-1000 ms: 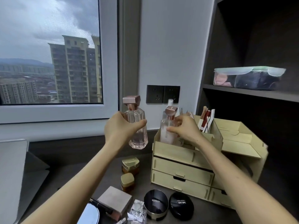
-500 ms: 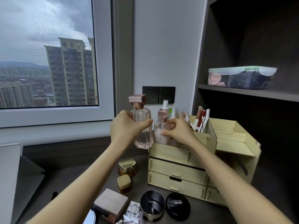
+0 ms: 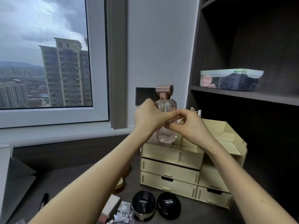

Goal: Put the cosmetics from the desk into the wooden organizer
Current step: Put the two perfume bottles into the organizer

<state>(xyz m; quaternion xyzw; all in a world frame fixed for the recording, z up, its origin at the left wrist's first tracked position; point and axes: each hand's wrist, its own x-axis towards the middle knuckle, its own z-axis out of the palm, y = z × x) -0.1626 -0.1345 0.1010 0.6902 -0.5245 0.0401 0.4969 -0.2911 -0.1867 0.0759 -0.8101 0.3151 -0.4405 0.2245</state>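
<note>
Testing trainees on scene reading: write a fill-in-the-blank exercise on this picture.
1. The left hand holds the clear glass perfume bottle with a rose-gold cap over the pale wooden ____.
2. Two round ____ compacts lie on the dark desk.
3. The clear plastic box with a green lid sits on a dark ____.
Missing: organizer; black; shelf.

left hand [image 3: 148,117] carried the perfume bottle [image 3: 166,105] to the right, from beside the wooden organizer [image 3: 169,168] to a position above its top left compartment, base just over the rim. right hand [image 3: 191,125] released the small spray bottle, crossed over and curled its fingers on the perfume bottle's front, meeting the left thumb. spray bottle now hidden behind the hands.
</note>
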